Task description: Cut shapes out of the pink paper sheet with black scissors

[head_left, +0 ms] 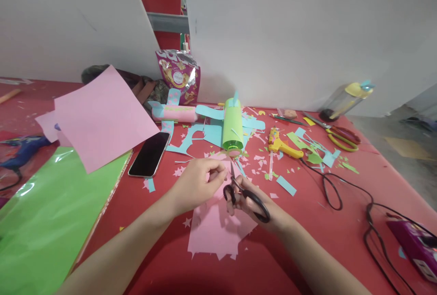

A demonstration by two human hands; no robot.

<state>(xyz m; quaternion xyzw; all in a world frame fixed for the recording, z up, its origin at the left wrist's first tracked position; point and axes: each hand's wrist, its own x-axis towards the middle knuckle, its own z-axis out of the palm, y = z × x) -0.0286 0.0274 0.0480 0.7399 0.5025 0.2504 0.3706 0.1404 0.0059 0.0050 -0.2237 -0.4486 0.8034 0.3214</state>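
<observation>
Black-handled scissors are in my right hand, fingers through the loops, blades pointing away from me. My left hand is closed in a pinch close to the blades; whatever is between its fingertips is too small to make out. Under both hands lies a pink paper sheet with jagged, notched edges. Small pink paper stars are scattered beside it. Just beyond the hands lies a green paper-wrapped bottle with blue paper wings. A similar pink-wrapped model lies to its left.
A phone, large pink sheets and a green sheet lie left. On the right are a yellow glue gun with a trailing cord, larger scissors, a clear bottle and a purple box. A snack bag stands behind.
</observation>
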